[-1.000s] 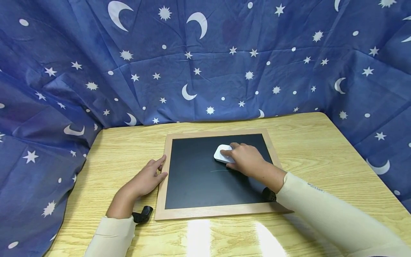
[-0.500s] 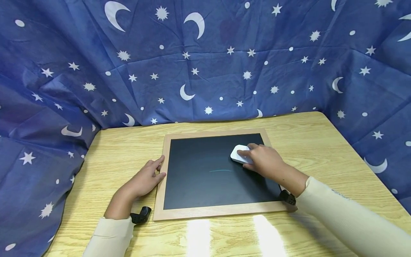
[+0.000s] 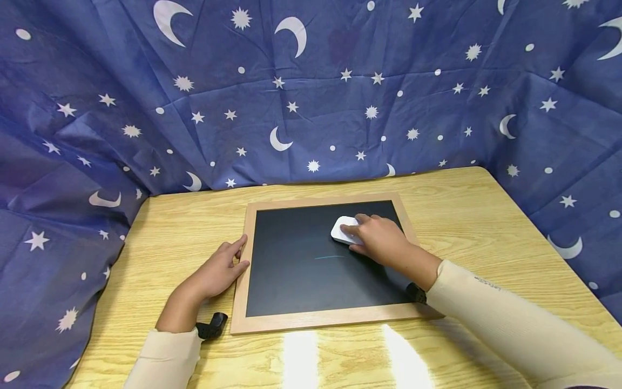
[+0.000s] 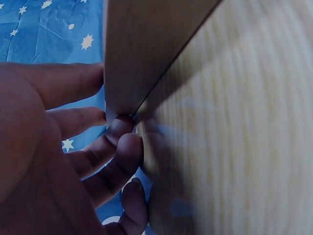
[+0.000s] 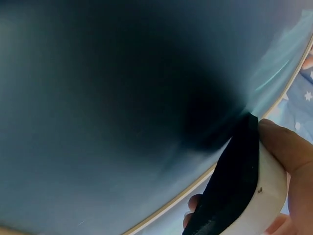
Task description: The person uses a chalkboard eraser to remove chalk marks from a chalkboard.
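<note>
In the head view my right hand (image 3: 386, 240) grips a white chalkboard eraser (image 3: 344, 229) with a dark underside, over the upper right part of a wood-framed chalkboard (image 3: 291, 286). The right wrist view shows the thumb (image 5: 288, 147) along the eraser's white body (image 5: 261, 196) and its black pad (image 5: 234, 171) facing the board. Whether the whole pad touches the surface I cannot tell. A short, thin blue-green chalk line (image 3: 329, 257) lies just below the eraser. My left hand (image 3: 216, 273) rests at the board's left side, its thumb and index finger touching the wooden frame (image 4: 142, 49).
The board lies flat on a light wood-grain table (image 3: 452, 210). A blue cloth (image 3: 330, 108) with white moons and stars hangs behind and at both sides. Bright light patches (image 3: 301, 359) fall on the table's front. Each wrist wears a black device (image 3: 212, 326).
The right hand slid the eraser to the right across the board, then back to the left. The left hand stays at the frame. The chalk line remains visible.
</note>
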